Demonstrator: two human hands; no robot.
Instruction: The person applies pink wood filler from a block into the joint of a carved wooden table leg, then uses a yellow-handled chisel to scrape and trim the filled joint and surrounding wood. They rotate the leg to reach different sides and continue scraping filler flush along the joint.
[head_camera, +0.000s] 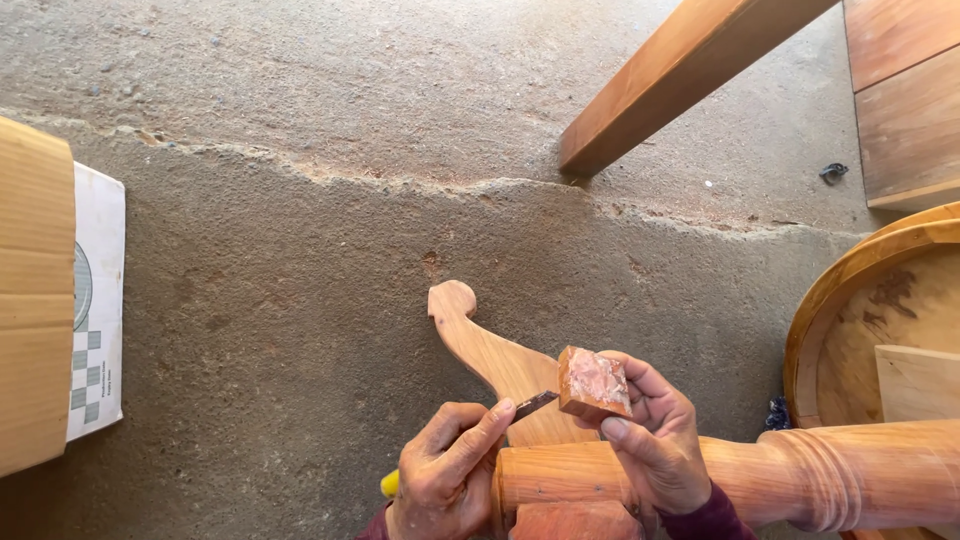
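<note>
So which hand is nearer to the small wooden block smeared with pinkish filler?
Right. The right hand holds the small wooden block in its fingertips; the left hand sits just left of it, pointing a dark blade toward its lower edge.

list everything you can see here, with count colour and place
concrete floor: 1, grey-brown, cracked, fills the background
curved wooden leg: 1, light brown, centre, joined to the post
turned wooden post: 1, reddish brown, lower right, lying sideways
small wood block: 1, brown with pinkish filler on top, centre
blade tool: 1, dark, tip near the block
wooden beam: 1, brown, top right
wood panels: 2, reddish, top right corner
round wooden top: 1, tan, right edge
printed sheet: 1, white, left
slatted wooden piece: 1, pale, far left
left hand: 1, holds the tool
right hand: 1, holds the block
</note>
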